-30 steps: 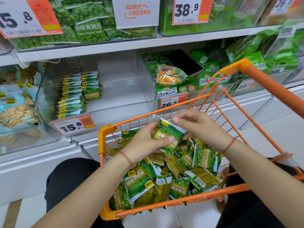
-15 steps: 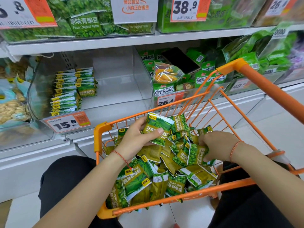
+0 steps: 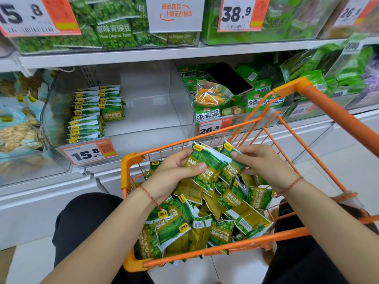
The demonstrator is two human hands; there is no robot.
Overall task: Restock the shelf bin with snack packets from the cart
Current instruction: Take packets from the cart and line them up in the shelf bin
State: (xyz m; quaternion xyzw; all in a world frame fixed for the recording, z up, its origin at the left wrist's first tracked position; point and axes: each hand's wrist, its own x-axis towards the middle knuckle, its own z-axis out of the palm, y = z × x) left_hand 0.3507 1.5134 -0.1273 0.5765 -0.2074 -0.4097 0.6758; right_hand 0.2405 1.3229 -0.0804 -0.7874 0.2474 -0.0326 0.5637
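Both hands meet over the far half of the orange cart (image 3: 131, 171), each curled round green snack packets. On the near-left side the left hand (image 3: 174, 175) grips a garlic-pea packet (image 3: 207, 162), thumb lying across its printed face and fingers wrapped behind it. Opposite, the right hand (image 3: 264, 167) pinches a second packet (image 3: 233, 160) that overlaps the first one's right edge, so the two packets touch between the hands. Each wrist wears a thin red string.

Below the hands a loose heap of packets (image 3: 205, 218) fills the cart from its near rim to its far wall, lying at all angles.

Beyond the cart's far-left corner stands the clear shelf bin (image 3: 155, 99). Two rows of stocked packets (image 3: 92, 113) stand on edge against its left wall; the middle and right of its floor show bare. A price tag reading 15.8 (image 3: 88, 153) hangs on its front lip. Just right of the bin, a neighbouring bin (image 3: 225, 117) holds other green packets with a dark phone (image 3: 228, 78) lying on top.
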